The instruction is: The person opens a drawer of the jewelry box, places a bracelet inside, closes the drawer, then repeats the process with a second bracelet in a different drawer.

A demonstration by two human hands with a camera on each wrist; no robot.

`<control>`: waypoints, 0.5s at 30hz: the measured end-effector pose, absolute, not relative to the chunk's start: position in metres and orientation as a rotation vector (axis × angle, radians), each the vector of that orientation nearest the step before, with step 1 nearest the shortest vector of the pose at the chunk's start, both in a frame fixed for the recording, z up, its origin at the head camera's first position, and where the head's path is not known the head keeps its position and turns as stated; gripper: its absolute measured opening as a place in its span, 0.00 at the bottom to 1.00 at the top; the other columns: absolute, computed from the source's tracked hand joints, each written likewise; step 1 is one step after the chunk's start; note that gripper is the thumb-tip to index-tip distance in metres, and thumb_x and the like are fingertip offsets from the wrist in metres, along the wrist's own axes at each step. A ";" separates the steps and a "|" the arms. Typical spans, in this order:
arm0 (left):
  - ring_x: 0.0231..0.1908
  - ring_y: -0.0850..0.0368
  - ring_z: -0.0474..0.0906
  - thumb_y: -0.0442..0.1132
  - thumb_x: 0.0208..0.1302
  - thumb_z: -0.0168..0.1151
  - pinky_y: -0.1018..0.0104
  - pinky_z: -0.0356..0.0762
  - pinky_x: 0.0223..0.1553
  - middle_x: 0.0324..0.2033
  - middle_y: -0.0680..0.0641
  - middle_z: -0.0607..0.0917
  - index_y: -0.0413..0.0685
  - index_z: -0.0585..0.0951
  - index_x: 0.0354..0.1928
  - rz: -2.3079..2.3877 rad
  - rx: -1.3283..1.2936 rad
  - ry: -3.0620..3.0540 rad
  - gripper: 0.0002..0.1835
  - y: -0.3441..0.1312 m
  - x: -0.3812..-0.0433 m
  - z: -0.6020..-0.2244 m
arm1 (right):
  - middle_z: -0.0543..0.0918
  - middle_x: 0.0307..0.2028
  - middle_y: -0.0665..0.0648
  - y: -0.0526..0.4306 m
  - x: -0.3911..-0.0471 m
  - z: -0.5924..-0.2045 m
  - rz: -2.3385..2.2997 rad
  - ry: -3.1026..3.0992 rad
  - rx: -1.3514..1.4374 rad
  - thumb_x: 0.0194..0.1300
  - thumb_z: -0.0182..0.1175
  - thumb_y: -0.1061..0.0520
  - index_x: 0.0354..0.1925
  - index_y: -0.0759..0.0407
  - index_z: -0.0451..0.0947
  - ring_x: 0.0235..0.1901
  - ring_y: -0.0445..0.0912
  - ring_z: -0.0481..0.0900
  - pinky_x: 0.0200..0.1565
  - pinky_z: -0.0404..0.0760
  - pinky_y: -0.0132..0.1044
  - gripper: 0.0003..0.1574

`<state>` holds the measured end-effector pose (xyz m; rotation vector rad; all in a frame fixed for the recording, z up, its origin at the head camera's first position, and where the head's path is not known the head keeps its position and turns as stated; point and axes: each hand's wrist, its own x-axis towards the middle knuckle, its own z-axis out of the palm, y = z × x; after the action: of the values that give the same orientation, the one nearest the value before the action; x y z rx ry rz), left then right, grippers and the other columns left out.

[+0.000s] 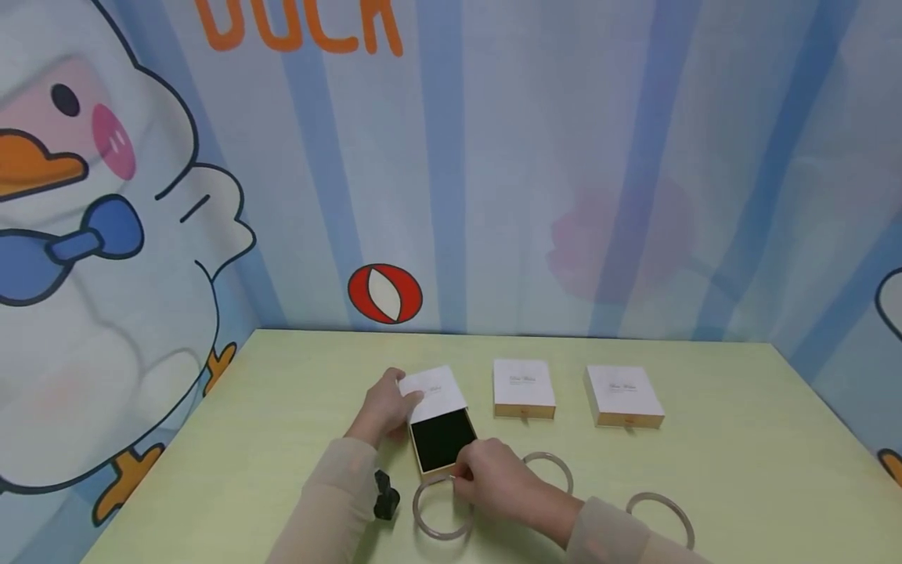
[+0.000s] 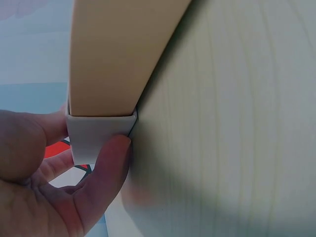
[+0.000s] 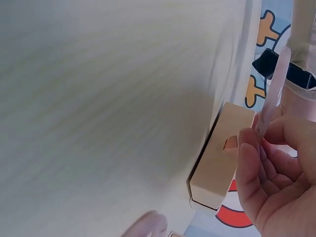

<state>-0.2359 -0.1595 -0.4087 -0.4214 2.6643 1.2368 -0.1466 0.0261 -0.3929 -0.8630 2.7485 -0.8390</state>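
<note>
A small box stands half pulled out in the head view, its white sleeve (image 1: 442,395) at the back and its black-lined drawer (image 1: 444,440) toward me. My left hand (image 1: 386,407) grips the sleeve from the left, thumb on top; the left wrist view shows fingers and thumb around the sleeve's end (image 2: 86,136), with the tan drawer side (image 2: 113,59) projecting from it. Just by the drawer's front edge, my right hand (image 1: 502,478) pinches a pale translucent bangle (image 1: 417,509). Seen edge-on in the right wrist view, that bangle (image 3: 274,91) rises from between thumb and fingers.
Two closed white boxes, one in the middle (image 1: 524,384) and one farther right (image 1: 624,392), lie behind on the pale table (image 1: 740,454). A second bangle (image 1: 564,468) lies partly behind my right hand, and a third bangle (image 1: 680,513) beside the right forearm.
</note>
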 end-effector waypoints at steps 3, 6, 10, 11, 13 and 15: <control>0.21 0.52 0.76 0.43 0.66 0.59 0.64 0.77 0.20 0.50 0.36 0.75 0.45 0.62 0.66 1.244 -0.421 2.658 0.30 -0.159 -0.236 -0.411 | 0.79 0.19 0.48 0.027 -0.147 -0.393 -0.847 2.761 -0.874 0.55 0.64 0.62 0.25 0.60 0.83 0.19 0.34 0.68 0.22 0.71 0.25 0.04; 0.20 0.52 0.76 0.43 0.66 0.59 0.64 0.77 0.20 0.49 0.36 0.75 0.45 0.62 0.66 1.242 -0.417 2.657 0.29 -0.159 -0.234 -0.410 | 0.79 0.19 0.48 0.028 -0.147 -0.393 -0.860 2.757 -0.875 0.54 0.64 0.63 0.25 0.60 0.83 0.19 0.34 0.68 0.22 0.71 0.25 0.03; 0.20 0.51 0.76 0.42 0.66 0.59 0.64 0.78 0.20 0.49 0.35 0.75 0.45 0.62 0.66 1.245 -0.428 2.650 0.29 -0.158 -0.234 -0.407 | 0.79 0.19 0.48 0.029 -0.149 -0.391 -0.887 2.747 -0.872 0.54 0.63 0.63 0.25 0.61 0.83 0.19 0.34 0.68 0.22 0.71 0.25 0.04; 0.20 0.51 0.76 0.42 0.66 0.59 0.64 0.78 0.20 0.49 0.36 0.75 0.45 0.62 0.66 1.244 -0.431 2.649 0.29 -0.158 -0.234 -0.407 | 0.79 0.19 0.48 0.030 -0.149 -0.391 -0.892 2.745 -0.869 0.55 0.63 0.63 0.25 0.61 0.83 0.19 0.34 0.68 0.22 0.71 0.25 0.04; 0.20 0.51 0.76 0.42 0.66 0.59 0.64 0.78 0.20 0.49 0.36 0.75 0.46 0.62 0.66 1.241 -0.436 2.649 0.29 -0.158 -0.235 -0.406 | 0.78 0.18 0.47 0.030 -0.151 -0.390 -0.899 2.742 -0.862 0.56 0.63 0.62 0.25 0.61 0.83 0.19 0.34 0.68 0.22 0.71 0.25 0.05; 0.21 0.51 0.76 0.42 0.66 0.59 0.65 0.78 0.20 0.49 0.36 0.75 0.45 0.62 0.66 1.237 -0.440 2.649 0.29 -0.157 -0.235 -0.405 | 0.78 0.18 0.47 0.031 -0.152 -0.390 -0.907 2.744 -0.862 0.57 0.63 0.61 0.25 0.61 0.83 0.19 0.34 0.68 0.21 0.71 0.25 0.06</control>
<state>-0.2347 -0.1574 -0.4055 -0.4397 2.6487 1.2368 -0.1520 0.0307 -0.3904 -0.8617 2.7437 -0.9067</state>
